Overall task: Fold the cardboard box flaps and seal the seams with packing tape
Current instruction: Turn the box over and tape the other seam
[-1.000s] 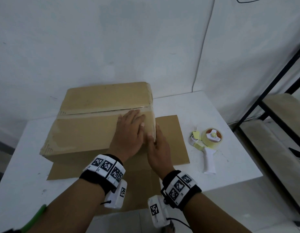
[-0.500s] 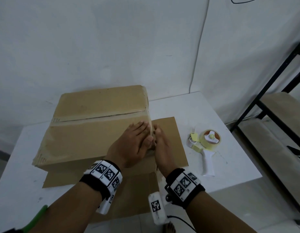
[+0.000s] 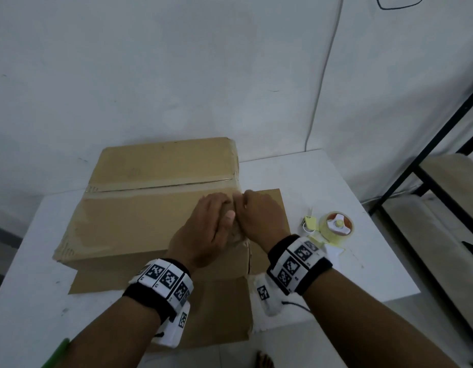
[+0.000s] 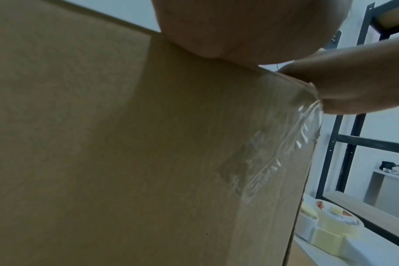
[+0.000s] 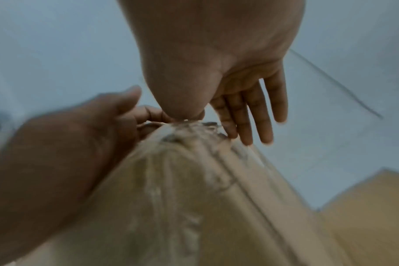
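The cardboard box (image 3: 139, 216) lies on the white table (image 3: 309, 176) with its top flaps closed and a strip of clear tape (image 3: 155, 189) along the middle seam. My left hand (image 3: 211, 224) lies flat on the top near the right edge. My right hand (image 3: 259, 213) meets it there, thumb on the edge and straight fingers (image 5: 260, 118) down the box's right side. Crinkled clear tape (image 4: 285, 153) wraps over this corner of the box (image 5: 189, 189). The tape dispenser (image 3: 333, 227) lies on the table to the right, untouched.
A flat sheet of cardboard (image 3: 269, 208) lies under the box and sticks out to the right and toward me. A black metal shelf frame (image 3: 429, 160) stands at the right beyond the table. A white wall with a cable (image 3: 323, 75) is close behind.
My hands have drawn together at the box's right top edge. The right hand has come up from the side face onto the edge, beside the left hand's fingers.
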